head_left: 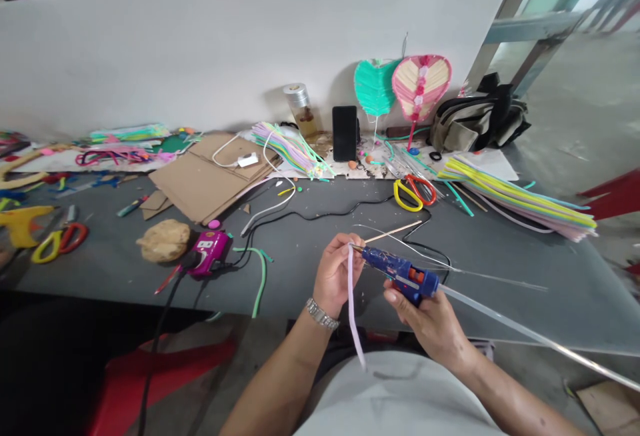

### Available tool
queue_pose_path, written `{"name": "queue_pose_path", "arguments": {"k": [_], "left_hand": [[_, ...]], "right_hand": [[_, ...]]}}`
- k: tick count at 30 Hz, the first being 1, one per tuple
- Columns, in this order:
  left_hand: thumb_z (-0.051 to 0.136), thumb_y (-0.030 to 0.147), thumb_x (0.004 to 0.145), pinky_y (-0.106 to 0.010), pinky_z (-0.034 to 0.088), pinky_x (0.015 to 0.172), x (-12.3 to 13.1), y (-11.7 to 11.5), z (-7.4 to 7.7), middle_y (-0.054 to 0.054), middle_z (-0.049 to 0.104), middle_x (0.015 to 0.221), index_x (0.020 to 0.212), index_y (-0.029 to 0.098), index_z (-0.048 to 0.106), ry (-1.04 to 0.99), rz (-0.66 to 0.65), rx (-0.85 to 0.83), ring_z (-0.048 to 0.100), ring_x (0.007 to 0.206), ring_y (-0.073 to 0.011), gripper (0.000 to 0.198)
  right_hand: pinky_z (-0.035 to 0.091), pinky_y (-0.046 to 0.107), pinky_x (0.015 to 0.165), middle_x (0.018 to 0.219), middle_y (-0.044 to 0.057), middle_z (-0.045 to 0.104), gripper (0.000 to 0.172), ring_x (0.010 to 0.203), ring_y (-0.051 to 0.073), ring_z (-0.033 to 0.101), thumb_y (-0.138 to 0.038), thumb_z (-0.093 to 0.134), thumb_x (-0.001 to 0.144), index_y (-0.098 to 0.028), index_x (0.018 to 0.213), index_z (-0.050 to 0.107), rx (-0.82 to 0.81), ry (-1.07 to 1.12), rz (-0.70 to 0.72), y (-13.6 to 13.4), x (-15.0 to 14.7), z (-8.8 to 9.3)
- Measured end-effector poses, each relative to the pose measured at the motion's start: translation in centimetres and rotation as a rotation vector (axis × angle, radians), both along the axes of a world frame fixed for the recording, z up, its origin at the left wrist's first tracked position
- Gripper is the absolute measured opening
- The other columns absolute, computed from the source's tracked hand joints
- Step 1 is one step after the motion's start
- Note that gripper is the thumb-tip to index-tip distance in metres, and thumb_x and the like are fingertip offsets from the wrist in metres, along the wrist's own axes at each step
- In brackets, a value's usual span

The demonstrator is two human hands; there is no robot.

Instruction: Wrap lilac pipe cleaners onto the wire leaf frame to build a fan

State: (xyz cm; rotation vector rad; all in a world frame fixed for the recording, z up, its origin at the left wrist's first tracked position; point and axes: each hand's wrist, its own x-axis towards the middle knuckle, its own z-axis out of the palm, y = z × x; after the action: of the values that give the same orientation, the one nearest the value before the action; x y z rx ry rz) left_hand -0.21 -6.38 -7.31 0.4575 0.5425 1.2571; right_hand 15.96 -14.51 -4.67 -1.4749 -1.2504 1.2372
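My left hand (pixel 331 275) pinches a lilac pipe cleaner (pixel 352 313), which hangs down in front of my shirt. A thin wooden stick (pixel 397 231) runs out to the right from the same fingertips. My right hand (pixel 440 329) is wrapped round the handle of a blue glue gun (pixel 393 266). Its nozzle points left and meets the pipe cleaner at my left fingertips; whether they touch, I cannot tell. From the gun's back end a long clear glue stick (pixel 535 334) sticks out to the lower right.
Yellow-and-red scissors (pixel 409 201) and a bundle of pipe cleaners (pixel 520 197) lie beyond my hands. A black phone (pixel 345 133) leans upright near two leaf-shaped fans (pixel 421 86). A purple power adapter (pixel 210 253), a stone-like lump (pixel 164 241) and cardboard (pixel 200 176) are leftward. A black cord (pixel 320 215) crosses the table.
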Motion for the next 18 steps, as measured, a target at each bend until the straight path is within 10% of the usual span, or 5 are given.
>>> {"name": "queue_pose_path", "arguments": {"k": [18], "left_hand": [[0.086, 0.023, 0.07, -0.019, 0.044, 0.06, 0.0, 1.2, -0.4, 0.004, 0.054, 0.07, 0.072, 0.017, 0.059, 0.011, 0.154, -0.083, 0.053, 0.067, -0.0075, 0.028]], "right_hand": [[0.039, 0.027, 0.05, 0.069, 0.001, 0.057, 0.032, 0.054, 0.013, 0.051, -0.048, 0.073, 0.087, -0.019, 0.085, 0.061, 0.083, 0.436, -0.168, -2.5, 5.9, 1.9]]}}
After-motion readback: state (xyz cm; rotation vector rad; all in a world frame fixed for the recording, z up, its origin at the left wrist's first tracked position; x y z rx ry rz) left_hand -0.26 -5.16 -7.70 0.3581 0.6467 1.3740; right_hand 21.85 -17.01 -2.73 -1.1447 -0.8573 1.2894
